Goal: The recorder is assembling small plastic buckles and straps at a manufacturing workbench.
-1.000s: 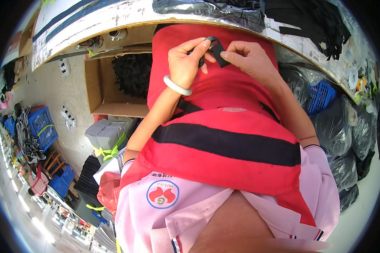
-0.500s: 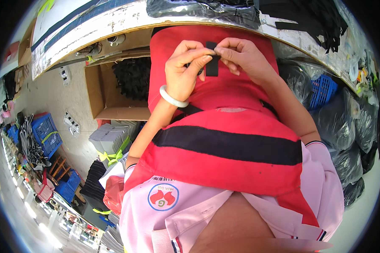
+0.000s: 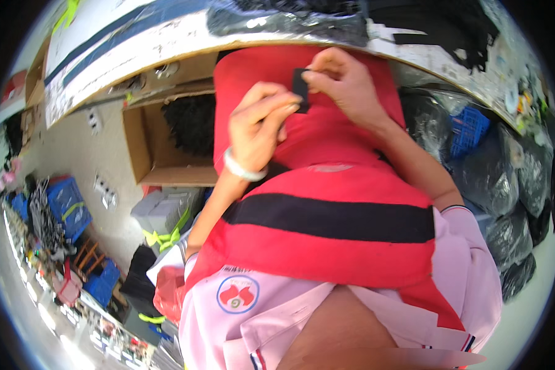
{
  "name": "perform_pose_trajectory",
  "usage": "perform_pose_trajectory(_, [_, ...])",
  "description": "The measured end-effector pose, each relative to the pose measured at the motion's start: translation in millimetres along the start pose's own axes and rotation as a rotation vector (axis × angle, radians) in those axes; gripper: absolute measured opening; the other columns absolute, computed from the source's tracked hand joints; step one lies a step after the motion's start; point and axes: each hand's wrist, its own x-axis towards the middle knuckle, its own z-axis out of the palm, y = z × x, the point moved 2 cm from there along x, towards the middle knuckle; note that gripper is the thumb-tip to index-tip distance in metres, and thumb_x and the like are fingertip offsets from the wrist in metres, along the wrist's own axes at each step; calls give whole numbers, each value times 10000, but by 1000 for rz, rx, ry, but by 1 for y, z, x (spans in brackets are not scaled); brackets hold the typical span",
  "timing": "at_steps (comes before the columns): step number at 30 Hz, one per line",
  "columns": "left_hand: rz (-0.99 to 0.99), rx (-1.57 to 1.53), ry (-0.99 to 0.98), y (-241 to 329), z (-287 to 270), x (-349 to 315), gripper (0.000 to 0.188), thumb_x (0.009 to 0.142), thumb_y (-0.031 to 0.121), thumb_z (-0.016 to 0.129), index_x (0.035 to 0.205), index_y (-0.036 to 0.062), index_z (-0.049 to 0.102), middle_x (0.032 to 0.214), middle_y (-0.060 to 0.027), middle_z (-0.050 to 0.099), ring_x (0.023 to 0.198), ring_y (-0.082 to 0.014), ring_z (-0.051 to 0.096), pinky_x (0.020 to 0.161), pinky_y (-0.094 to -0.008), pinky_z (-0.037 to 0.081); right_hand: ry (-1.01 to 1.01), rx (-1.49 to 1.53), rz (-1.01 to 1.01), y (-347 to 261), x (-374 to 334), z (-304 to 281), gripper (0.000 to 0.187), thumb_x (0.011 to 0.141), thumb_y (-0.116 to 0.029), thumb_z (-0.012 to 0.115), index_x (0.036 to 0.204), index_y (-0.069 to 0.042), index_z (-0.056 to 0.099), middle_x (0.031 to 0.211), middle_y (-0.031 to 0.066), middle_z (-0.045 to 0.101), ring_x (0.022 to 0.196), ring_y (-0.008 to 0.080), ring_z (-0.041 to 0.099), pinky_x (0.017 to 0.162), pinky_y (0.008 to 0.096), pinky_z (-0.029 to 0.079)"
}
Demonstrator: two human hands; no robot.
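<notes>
Between my two hands, above the red apron (image 3: pixel 345 135) over my lap, is a short flat black strip (image 3: pixel 300 81), like a piece of webbing or elastic. My left hand (image 3: pixel 258 123), with a pale bangle (image 3: pixel 243 168) at its wrist, pinches the strip's lower end between thumb and fingers. At its upper end, the thumb and forefinger of my right hand (image 3: pixel 345 83) close on the edge. Motion blurs the fingers somewhat, and the gripped ends are partly covered.
Ahead stands a worn white table (image 3: pixel 191 31) bearing plastic-wrapped black goods (image 3: pixel 283 23) and loose black strips (image 3: pixel 438 28). An open cardboard box (image 3: pixel 139 145) with black items lies under it at left. Dark plastic bags (image 3: pixel 490 176) and a blue basket (image 3: pixel 468 131) crowd the right.
My left hand has shifted left and toward me, and my right hand slightly left and away. They are farther apart, with the strip now stretching between them.
</notes>
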Motion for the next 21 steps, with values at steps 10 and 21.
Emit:
perform_pose_trajectory(10, [-267,196,630,-20,-179,-66,352,949,97,560,1281,-16,527,1144,-142,641,860,-210,690,488,-212,474,428,-831,-341,-26,-3,-109,198,865,-214,647,975,-50,640,874,85,626,782,240,606,723,319,486])
perform_pose_trajectory(21, [-418,-414,255,-69,-71,-22,319,968,61,496,1279,31,432,995,-199,658,694,-193,654,536,-261,520,414,-1229,-523,-3,-19,-164,253,780,-109,712,1032,-117,690,955,67,604,934,268,556,848,356,437])
